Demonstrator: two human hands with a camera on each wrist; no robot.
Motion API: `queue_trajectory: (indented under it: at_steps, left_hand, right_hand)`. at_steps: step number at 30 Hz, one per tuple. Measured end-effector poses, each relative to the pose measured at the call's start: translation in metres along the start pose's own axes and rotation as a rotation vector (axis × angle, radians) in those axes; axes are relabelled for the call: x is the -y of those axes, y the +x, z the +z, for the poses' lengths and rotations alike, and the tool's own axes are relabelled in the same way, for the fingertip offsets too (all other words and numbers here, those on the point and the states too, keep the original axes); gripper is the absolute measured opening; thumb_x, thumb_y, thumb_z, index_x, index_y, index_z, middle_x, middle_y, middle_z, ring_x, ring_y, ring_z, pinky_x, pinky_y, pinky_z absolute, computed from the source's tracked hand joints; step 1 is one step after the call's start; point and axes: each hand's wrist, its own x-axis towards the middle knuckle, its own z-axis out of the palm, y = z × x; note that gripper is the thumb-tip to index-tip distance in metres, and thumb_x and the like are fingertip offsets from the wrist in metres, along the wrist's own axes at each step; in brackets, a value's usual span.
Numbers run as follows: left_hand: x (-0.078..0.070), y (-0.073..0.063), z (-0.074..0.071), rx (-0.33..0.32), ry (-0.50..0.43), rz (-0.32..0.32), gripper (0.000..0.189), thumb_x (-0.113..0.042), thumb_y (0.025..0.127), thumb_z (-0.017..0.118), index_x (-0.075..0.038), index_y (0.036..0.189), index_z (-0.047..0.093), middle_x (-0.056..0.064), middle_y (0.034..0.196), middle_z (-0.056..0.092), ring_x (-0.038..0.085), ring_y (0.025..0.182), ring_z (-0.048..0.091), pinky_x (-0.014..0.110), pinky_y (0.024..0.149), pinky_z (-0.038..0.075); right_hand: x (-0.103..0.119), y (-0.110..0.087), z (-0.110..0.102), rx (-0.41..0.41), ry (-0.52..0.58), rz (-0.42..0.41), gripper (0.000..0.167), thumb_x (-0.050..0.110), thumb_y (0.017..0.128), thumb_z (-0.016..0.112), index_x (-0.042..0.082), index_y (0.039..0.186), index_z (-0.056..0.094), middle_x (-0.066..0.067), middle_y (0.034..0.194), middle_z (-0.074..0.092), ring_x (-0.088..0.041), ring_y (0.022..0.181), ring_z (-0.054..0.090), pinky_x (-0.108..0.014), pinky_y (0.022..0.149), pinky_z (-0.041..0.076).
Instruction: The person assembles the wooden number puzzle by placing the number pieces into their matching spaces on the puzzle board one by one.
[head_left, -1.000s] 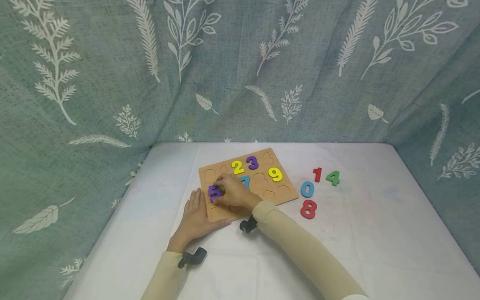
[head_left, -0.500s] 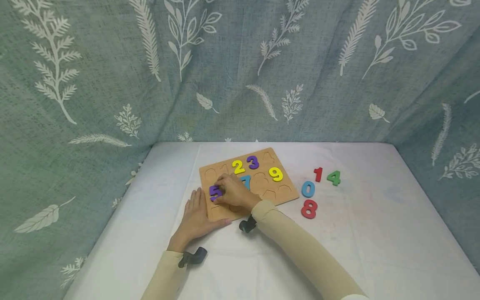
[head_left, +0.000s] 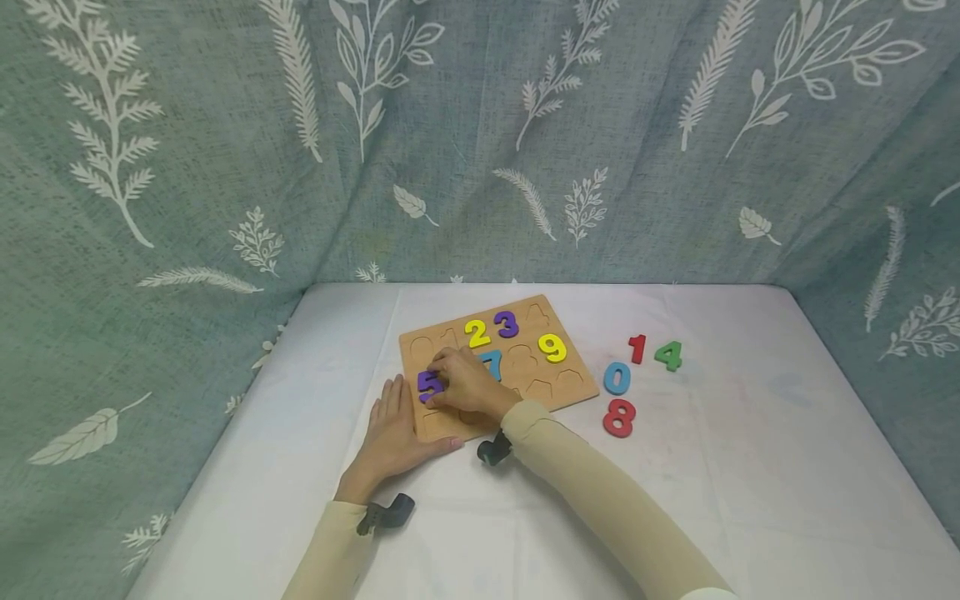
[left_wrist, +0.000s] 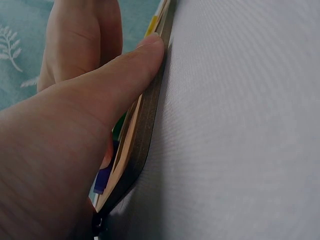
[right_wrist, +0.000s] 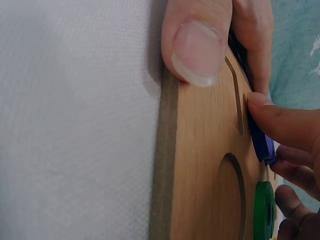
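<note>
We pinch the purple 5 between the fingers of our right hand, at the left part of the board; our left hand, thumb spread, braces the corner. We're probably seating it; pressing flat should follow.

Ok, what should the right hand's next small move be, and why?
Probably a gentle downward press on the purple number 5: the right hand pinches it at the wooden number board, I can't tell whether it is fully seated, and the left hand rests against the board's edge, which should steady things.
</note>
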Motion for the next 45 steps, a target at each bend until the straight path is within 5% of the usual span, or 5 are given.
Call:
queue_trajectory:
  at_steps: [10, 17, 32, 40, 45]
  left_hand:
    - [-0.001, 0.000, -0.001, 0.012, 0.000, 0.000, 0.145, -0.087, 0.073, 0.067, 0.008, 0.163, 0.002, 0.028, 0.173, -0.002, 0.047, 0.161, -0.003, 0.068, 0.129, 0.009]
    - [-0.001, 0.000, -0.001, 0.018, -0.008, -0.010, 0.146, -0.087, 0.073, 0.067, 0.007, 0.163, 0.001, 0.028, 0.173, -0.003, 0.046, 0.162, -0.004, 0.067, 0.129, 0.008]
    - [0.002, -0.001, 0.000, 0.003, -0.033, -0.027, 0.148, -0.086, 0.071, 0.070, 0.006, 0.163, 0.000, 0.028, 0.173, -0.002, 0.045, 0.162, -0.004, 0.067, 0.129, 0.008]
    - [-0.001, -0.001, 0.000, 0.021, -0.058, -0.042, 0.147, -0.084, 0.071, 0.072, 0.003, 0.164, -0.002, 0.025, 0.174, -0.005, 0.043, 0.162, -0.007, 0.066, 0.130, 0.007]
    - [-0.003, 0.000, 0.000, 0.042, -0.056, -0.058, 0.147, -0.084, 0.071, 0.072, 0.000, 0.165, -0.005, 0.023, 0.174, -0.007, 0.041, 0.163, -0.009, 0.064, 0.131, 0.005]
  right_hand:
    - [0.000, 0.000, 0.000, -0.018, 0.005, 0.024, 0.062, 0.037, 0.084, 0.088, 0.008, 0.134, 0.069, -0.004, 0.140, 0.065, -0.022, 0.116, 0.056, -0.033, 0.101, 0.048]
    - [0.003, -0.004, -0.009, -0.046, 0.076, 0.008, 0.062, 0.035, 0.087, 0.085, 0.006, 0.139, 0.064, -0.007, 0.144, 0.061, -0.026, 0.132, 0.053, -0.039, 0.116, 0.043]
    - [0.001, -0.039, -0.077, -0.222, 0.241, -0.028, 0.050, 0.030, 0.092, 0.080, 0.010, 0.136, 0.066, -0.006, 0.132, 0.066, -0.029, 0.121, 0.058, -0.043, 0.098, 0.054]
    - [-0.021, -0.075, -0.115, -0.379, 0.282, -0.038, 0.043, 0.024, 0.093, 0.079, 0.008, 0.132, 0.068, -0.008, 0.129, 0.068, -0.026, 0.113, 0.059, -0.044, 0.095, 0.055]
    - [-0.036, -0.101, -0.139, -0.464, 0.274, 0.031, 0.045, 0.027, 0.094, 0.078, 0.011, 0.135, 0.067, -0.010, 0.129, 0.068, -0.029, 0.112, 0.057, -0.045, 0.091, 0.048]
